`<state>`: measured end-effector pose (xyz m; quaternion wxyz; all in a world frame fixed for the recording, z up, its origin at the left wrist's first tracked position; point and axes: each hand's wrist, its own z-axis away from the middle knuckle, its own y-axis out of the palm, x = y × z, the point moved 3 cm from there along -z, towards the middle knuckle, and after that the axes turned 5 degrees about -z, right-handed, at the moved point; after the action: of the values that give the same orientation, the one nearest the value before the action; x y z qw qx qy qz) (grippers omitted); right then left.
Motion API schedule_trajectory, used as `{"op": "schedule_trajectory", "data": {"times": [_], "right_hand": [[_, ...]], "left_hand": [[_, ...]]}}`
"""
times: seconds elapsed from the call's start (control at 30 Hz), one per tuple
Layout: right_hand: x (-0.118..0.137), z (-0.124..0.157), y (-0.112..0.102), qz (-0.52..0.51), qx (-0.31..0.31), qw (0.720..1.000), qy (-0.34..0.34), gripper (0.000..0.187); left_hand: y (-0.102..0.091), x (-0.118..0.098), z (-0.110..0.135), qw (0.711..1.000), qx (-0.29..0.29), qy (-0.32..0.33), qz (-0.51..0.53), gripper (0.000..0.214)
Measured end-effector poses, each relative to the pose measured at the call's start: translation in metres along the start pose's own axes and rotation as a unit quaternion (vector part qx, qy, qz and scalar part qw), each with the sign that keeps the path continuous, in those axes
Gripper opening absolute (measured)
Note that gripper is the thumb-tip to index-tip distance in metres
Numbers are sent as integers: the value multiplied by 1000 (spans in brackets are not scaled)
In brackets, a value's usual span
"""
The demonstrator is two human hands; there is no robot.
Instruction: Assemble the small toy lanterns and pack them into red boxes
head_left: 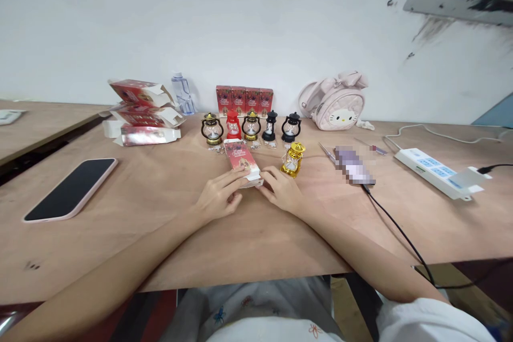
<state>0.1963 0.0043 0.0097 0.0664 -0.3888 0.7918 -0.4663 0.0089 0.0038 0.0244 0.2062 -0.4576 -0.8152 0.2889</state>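
A small red printed box (240, 158) lies flat on the wooden table (160, 224), long side pointing away from me. My left hand (221, 195) pinches its near left end with curled fingers. My right hand (281, 189) grips the near right end, where a white flap shows. Just right of that hand stands a gold toy lantern (293, 159). Behind the box is a row of several little lanterns (251, 126): gold, red and black ones.
Unfolded red boxes (142, 113) are piled at the back left beside a water bottle (183, 93). Several upright red boxes (244, 100) line the wall. A phone (72, 188) lies left; a pink bag (335, 102), power strip (435, 172) and black cable (401, 235) lie right.
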Motion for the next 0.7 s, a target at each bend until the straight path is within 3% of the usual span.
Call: {"op": "schedule_trajectory", "data": {"times": [0.33, 0.7], "right_hand": [[-3, -3, 0, 44, 12, 998, -37, 19], [-8, 0, 5, -42, -28, 999, 5, 24]], "left_hand": [[0, -1, -1, 1000, 21, 3, -11, 38], [-2, -5, -3, 999, 31, 21, -8, 36]]}}
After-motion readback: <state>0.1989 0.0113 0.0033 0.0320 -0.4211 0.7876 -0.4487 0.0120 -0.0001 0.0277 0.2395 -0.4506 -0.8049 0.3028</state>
